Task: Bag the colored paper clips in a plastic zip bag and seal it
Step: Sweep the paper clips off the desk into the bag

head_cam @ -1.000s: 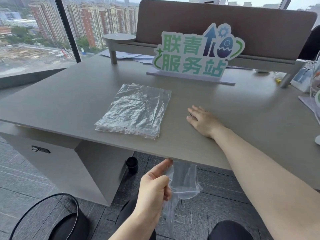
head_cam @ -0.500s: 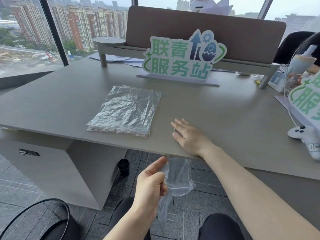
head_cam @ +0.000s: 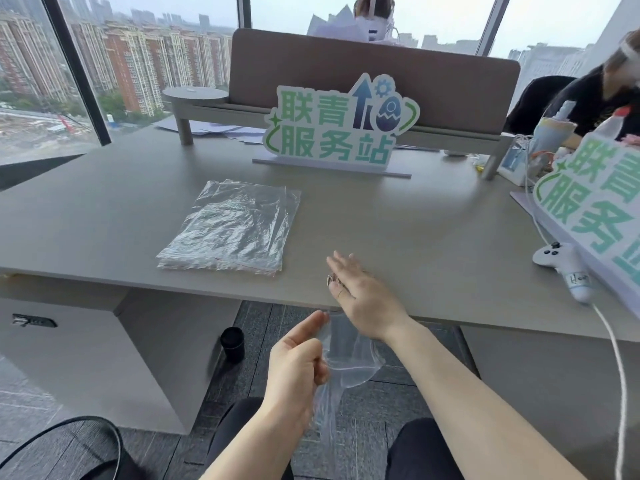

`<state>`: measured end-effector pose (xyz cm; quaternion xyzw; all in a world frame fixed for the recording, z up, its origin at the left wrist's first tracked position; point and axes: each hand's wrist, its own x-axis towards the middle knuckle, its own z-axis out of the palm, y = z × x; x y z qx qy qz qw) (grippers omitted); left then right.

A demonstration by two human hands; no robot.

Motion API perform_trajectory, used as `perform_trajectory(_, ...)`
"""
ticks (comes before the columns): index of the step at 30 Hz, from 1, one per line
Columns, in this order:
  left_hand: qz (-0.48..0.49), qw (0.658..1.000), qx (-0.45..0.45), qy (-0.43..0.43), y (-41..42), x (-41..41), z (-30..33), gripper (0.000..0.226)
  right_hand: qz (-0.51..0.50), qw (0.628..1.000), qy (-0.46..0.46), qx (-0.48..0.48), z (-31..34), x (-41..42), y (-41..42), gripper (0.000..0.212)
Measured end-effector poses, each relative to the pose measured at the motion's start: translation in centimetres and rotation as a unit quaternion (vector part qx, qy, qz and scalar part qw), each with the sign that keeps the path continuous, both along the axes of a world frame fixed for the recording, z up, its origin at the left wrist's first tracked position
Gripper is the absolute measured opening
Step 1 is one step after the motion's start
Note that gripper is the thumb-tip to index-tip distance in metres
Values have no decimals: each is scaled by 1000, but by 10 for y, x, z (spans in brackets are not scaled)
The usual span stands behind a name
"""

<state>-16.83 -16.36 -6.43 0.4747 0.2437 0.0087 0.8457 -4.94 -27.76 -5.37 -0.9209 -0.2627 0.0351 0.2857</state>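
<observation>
- Stack of clear bags (head_cam: pixel 230 226): flat on the table (head_cam: pixel 433 216), up and left of both hands.
- Left hand (head_cam: pixel 298 368): below the table edge, thumb and fingers pinched on a clear zip bag (head_cam: pixel 349 358) that hangs open beside it.
- Right hand (head_cam: pixel 360 292): fingers spread, palm at the table's near edge, directly above the bag; small metallic clips (head_cam: pixel 330 280) at its fingertips.
- Against the earlier frame: right hand now nearer the edge, lifted and tilted.
</observation>
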Motion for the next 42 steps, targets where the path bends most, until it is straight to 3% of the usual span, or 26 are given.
perform_trajectory(3, -1, 1000, -1, 3, 0, 1, 1, 57, -80, 986, 51, 139, 11, 1, -14, 49)
perform_trajectory(5, -1, 1000, 0, 7, 0, 2, 1, 57, -107, 990, 39, 84, 12, 3, -25, 50)
perform_trajectory(9, 10, 1000, -9, 5, -2, 4, -2, 57, -59, 994, -10, -88, 2, 4, -27, 53)
perform_trajectory(15, 29, 1000, -11, 1, -2, 5, -2, 57, -46, 986, -38, -154, -3, 1, -3, 56)
perform_trajectory(33, 57, 998, -32, -6, 6, 10, -7, 58, -61, 986, -98, -122, -11, -41, 19, 53)
perform_trajectory(39, 60, 998, -35, -12, 9, 8, -8, 57, -65, 985, -112, -113, -16, -60, 21, 77)
perform_trajectory(42, 60, 998, -32, -12, 11, 8, -7, 56, -68, 990, -107, -68, -13, -71, 21, 67)
